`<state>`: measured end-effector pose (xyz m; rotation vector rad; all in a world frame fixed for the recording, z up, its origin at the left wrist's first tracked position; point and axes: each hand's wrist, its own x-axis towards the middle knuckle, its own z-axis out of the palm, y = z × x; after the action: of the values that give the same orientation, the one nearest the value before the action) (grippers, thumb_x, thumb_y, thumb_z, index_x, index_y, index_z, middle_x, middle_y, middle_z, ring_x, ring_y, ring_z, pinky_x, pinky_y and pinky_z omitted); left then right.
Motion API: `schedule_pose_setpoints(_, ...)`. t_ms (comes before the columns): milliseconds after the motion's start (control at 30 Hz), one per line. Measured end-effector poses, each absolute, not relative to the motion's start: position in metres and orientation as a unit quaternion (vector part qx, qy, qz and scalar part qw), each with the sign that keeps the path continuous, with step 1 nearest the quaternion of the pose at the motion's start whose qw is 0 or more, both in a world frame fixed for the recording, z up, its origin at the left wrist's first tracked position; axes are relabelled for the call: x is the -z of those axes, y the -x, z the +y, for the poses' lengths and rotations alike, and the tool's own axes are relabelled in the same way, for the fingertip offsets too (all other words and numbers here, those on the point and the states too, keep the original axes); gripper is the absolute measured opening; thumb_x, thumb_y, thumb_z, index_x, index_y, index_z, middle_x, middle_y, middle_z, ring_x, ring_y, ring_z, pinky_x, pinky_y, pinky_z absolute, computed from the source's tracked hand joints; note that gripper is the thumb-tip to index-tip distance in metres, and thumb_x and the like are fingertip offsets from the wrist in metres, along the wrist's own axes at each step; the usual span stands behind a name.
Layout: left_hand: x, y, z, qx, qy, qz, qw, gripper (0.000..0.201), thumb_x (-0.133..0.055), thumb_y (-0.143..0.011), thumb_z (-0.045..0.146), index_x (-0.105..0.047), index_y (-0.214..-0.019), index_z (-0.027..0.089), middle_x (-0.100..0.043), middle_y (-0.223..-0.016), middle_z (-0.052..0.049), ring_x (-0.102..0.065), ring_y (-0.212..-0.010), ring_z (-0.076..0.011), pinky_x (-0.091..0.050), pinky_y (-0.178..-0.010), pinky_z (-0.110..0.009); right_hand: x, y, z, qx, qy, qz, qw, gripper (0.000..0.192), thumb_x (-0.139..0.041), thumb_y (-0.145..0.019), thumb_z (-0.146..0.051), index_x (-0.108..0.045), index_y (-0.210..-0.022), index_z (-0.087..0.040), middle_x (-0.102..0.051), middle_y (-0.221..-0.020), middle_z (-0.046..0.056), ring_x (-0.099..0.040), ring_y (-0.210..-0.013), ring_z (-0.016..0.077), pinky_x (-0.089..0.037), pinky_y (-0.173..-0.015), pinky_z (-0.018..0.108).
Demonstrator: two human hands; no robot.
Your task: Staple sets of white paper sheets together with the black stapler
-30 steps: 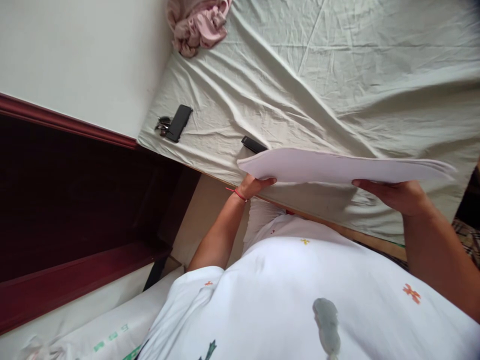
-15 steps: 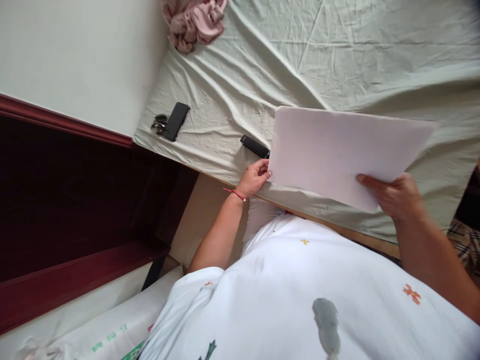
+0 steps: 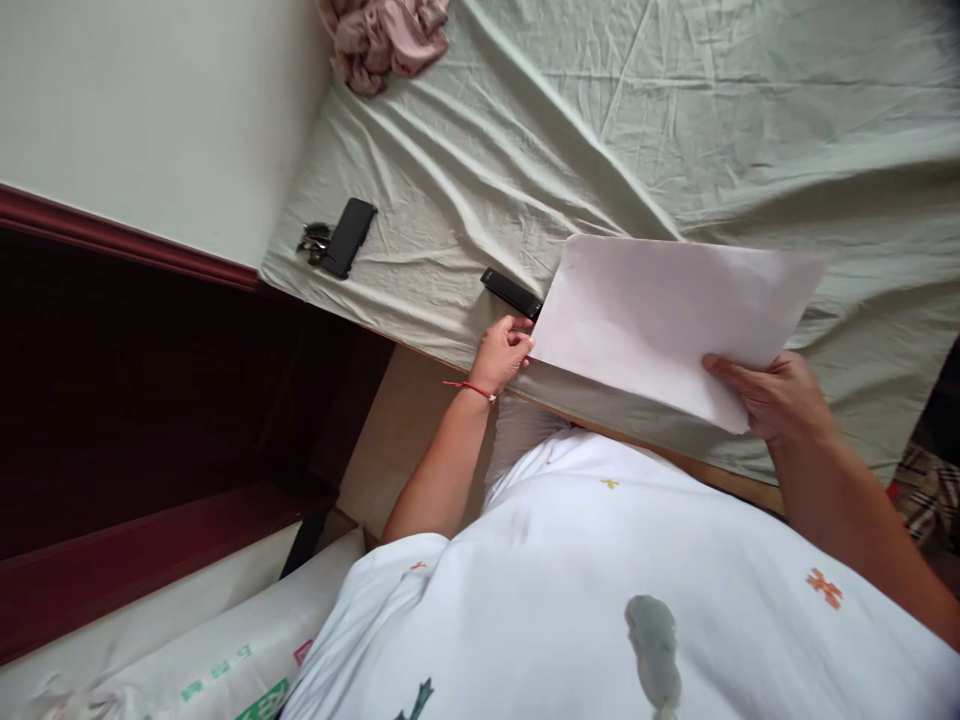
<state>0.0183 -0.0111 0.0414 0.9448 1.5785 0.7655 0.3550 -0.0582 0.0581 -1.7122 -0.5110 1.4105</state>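
A white sheet of paper (image 3: 660,320), perhaps a thin stack, is held above the bed by both hands. My right hand (image 3: 784,395) grips its right end, thumb on top and the other fingers hidden beneath. My left hand (image 3: 506,352) pinches the near left corner between thumb and fingers. Just beyond my left fingers lies a black stapler-like object (image 3: 511,292) on the sheet, its right end partly hidden by the paper and my hand.
Wrinkled pale green bedding (image 3: 750,130) covers the bed. A black phone-like case (image 3: 349,238) lies at the left edge beside a small dark bunch of keys (image 3: 315,240). Pink cloth (image 3: 390,40) is heaped at the back. Dark red furniture (image 3: 150,400) stands to the left.
The paper has tilted and its far edge has come down and nearer. My right hand has shifted slightly left. My left hand stays at the corner.
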Motion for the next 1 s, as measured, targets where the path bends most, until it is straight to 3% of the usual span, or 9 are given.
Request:
schedule_pose_setpoints(200,-0.037,-0.017,-0.013,-0.312,-0.365,0.7,0.529,0.02,-0.077,-0.076,0.016,-0.063,-0.09,0.014,-0.065,-0.062,0.004,-0.065,-0.047,-0.0095,-0.035,-0.041,-0.015,-0.058,-0.345,-0.053,-0.558,0.68,-0.19,0.435,0.038,-0.098,-0.043,-0.026,-0.077,-0.073,-0.018,-0.079,-0.081,0.002,-0.068,-0.067,0.0151,-0.058,-0.061,0.026)
schedule_pose_setpoints(500,-0.031,-0.016,-0.01,-0.329,-0.379,0.716,0.486,0.016,-0.076,-0.078,0.02,-0.061,-0.074,0.016,-0.057,-0.054,0.006,-0.043,-0.036,-0.0044,-0.026,-0.04,-0.019,-0.056,-0.337,-0.051,-0.556,0.677,-0.172,0.45,0.037,-0.098,-0.042,-0.024,-0.077,-0.072,-0.017,-0.079,-0.08,0.003,-0.068,-0.068,0.0149,-0.059,-0.062,0.025)
schedule_pose_setpoints(667,-0.031,-0.017,-0.01,-0.322,-0.377,0.735,0.463,0.01,-0.07,-0.08,0.017,-0.061,-0.075,0.016,-0.055,-0.055,0.006,-0.042,-0.04,-0.0054,-0.029,-0.042,-0.02,-0.054,-0.335,-0.052,-0.546,0.675,-0.18,0.463,0.036,-0.097,-0.043,-0.024,-0.077,-0.073,-0.015,-0.079,-0.081,0.004,-0.068,-0.067,0.0144,-0.057,-0.06,0.025)
schedule_pose_setpoints(867,-0.026,-0.014,-0.01,-0.307,-0.399,0.748,0.433,0.013,-0.073,-0.077,0.022,-0.062,-0.075,0.017,-0.062,-0.06,0.003,-0.055,-0.052,-0.0099,-0.039,-0.05,-0.019,-0.055,-0.334,-0.052,-0.548,0.683,-0.166,0.454,0.035,-0.096,-0.042,-0.02,-0.077,-0.072,-0.014,-0.079,-0.079,0.004,-0.066,-0.066,0.0135,-0.056,-0.058,0.024)
schedule_pose_setpoints(1000,-0.028,-0.017,-0.011,-0.315,-0.373,0.75,0.447,0.012,-0.072,-0.078,0.02,-0.06,-0.079,0.017,-0.064,-0.059,0.003,-0.052,-0.047,-0.0089,-0.035,-0.047,-0.019,-0.058,-0.333,-0.052,-0.54,0.686,-0.158,0.462,0.036,-0.095,-0.041,-0.02,-0.077,-0.071,-0.014,-0.078,-0.078,0.005,-0.066,-0.066,0.0142,-0.056,-0.059,0.025)
